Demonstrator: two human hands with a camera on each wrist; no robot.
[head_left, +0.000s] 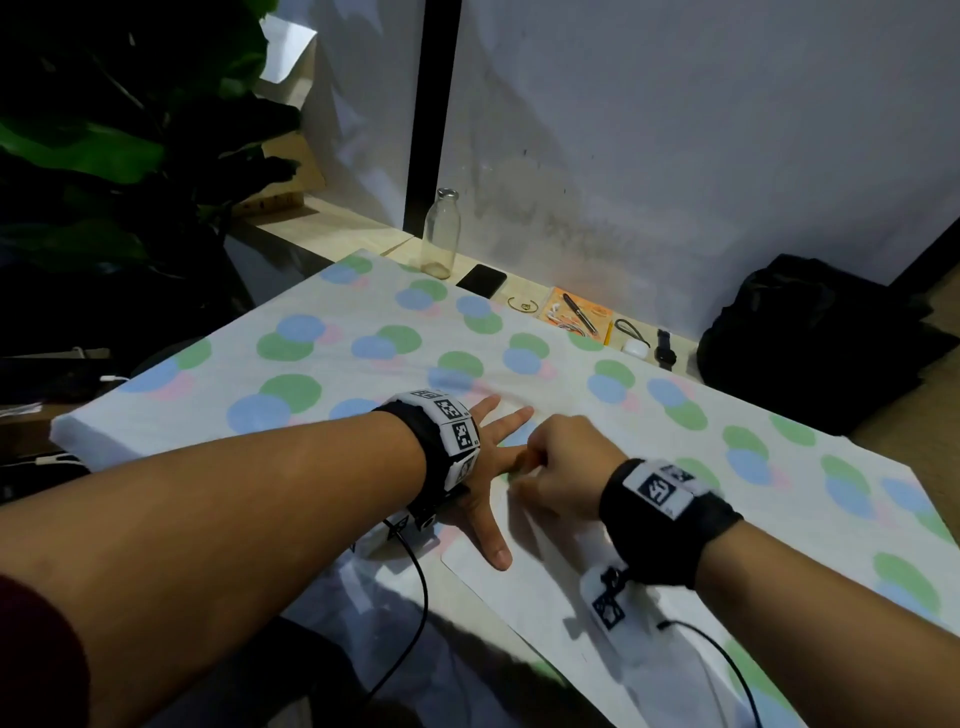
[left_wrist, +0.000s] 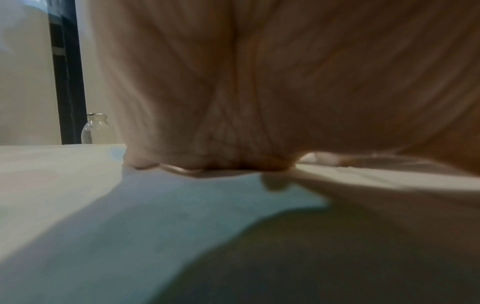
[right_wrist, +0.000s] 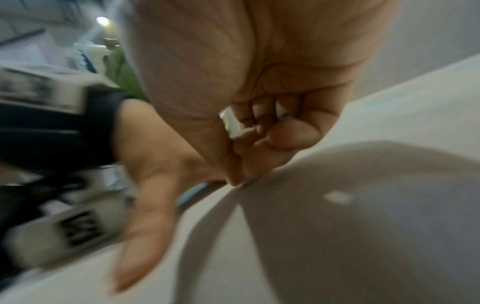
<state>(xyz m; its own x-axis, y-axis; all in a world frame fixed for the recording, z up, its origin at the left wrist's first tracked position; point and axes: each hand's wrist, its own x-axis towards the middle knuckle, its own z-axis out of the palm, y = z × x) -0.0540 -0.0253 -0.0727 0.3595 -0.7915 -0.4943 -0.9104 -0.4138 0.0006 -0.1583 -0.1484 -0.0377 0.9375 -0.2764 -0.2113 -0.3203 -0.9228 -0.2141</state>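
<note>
White sheet (head_left: 571, 364) w/ green, blue and pink spots, spread flat over most of table (head_left: 363, 234), long axis running far-left to near-right along the wall. Near edge turned over as plain white flap (head_left: 550, 587), lifted tent-like toward one pinched point in right wrist view. Pinched there by right hand (head_left: 566, 467): thumb and forefinger fingertips (right_wrist: 228, 170) closed narrow on flap edge, other fingers curled into palm. Pinch point directly under those tips, so no reach needed. Just left of it, touching or nearly so, left hand (head_left: 485, 480): fingers straight and spread, palm pressed flat on sheet, thumb pointing back toward body. Grips nothing, pins only. Prob. next: pull of flap by right hand, away from pinned spot, w/ left hand as anchor; risk of skewed crease if pull goes off-axis. Farther out, along wall edge of table, well apart from both hands: empty glass bottle (head_left: 439, 234), dark phone (head_left: 481, 280), pen (head_left: 578, 312), watch (head_left: 665, 351). Black bag (head_left: 810, 338) at far right, leafy plant (head_left: 104, 156) at far left.
</note>
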